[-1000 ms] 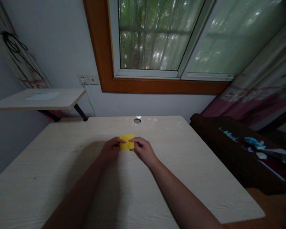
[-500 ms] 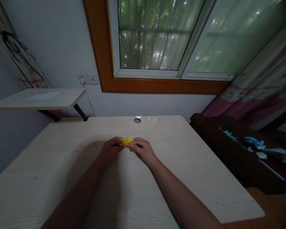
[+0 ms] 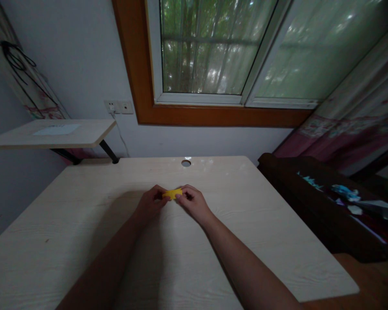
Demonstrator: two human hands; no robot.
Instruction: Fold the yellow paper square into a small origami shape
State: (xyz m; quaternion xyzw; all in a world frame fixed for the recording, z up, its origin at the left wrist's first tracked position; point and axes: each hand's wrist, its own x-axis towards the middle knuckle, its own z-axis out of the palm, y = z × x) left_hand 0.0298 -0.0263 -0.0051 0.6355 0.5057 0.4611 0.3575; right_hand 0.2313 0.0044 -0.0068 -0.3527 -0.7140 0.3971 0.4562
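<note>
Yellow paper [image 3: 172,194], squarish earlier, now shows as a narrow strip; left hand [image 3: 149,202] and right hand [image 3: 195,203] pinch its 2 ends between fingers, toward tabletop's [image 3: 258,215] far edge, broad surface either side.

Your left hand [image 3: 151,203] and right hand [image 3: 194,203] cover the ends of the yellow paper [image 3: 172,194], your forearms [image 3: 242,254] cropped at the bottom edge.

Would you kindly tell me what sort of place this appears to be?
Probably a room in a home, perhaps a study: a pale desk stands below a wood-framed window, with a patterned curtain hanging at the right.
</note>
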